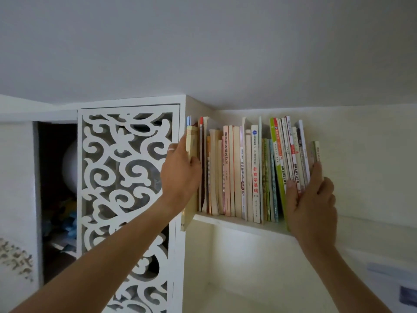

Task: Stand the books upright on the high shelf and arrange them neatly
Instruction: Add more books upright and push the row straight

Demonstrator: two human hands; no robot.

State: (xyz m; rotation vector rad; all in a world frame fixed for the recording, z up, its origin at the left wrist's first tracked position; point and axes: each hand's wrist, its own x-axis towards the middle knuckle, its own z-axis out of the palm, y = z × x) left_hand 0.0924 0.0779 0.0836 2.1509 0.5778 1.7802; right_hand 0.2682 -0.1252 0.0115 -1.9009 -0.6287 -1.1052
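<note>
Bracketing a row of upright paperback books (243, 175) on the high white shelf (237, 223), the left hand (180, 175) grips the cream end book (191, 168) beside the white fretwork cabinet door (126, 199); the right hand (312, 204) clasps the leaning right-hand books (291, 150).

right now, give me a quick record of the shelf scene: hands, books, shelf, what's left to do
left hand: grips the cream book at the row's left end
right hand: holds the leaning books at the right end, fingers spread along them
books: one row, spines out; middle ones about upright, right group tilted
shelf: white, high, near the ceiling
cabinet: left of the shelf, carved white door
left to do: straighten the right group
</note>
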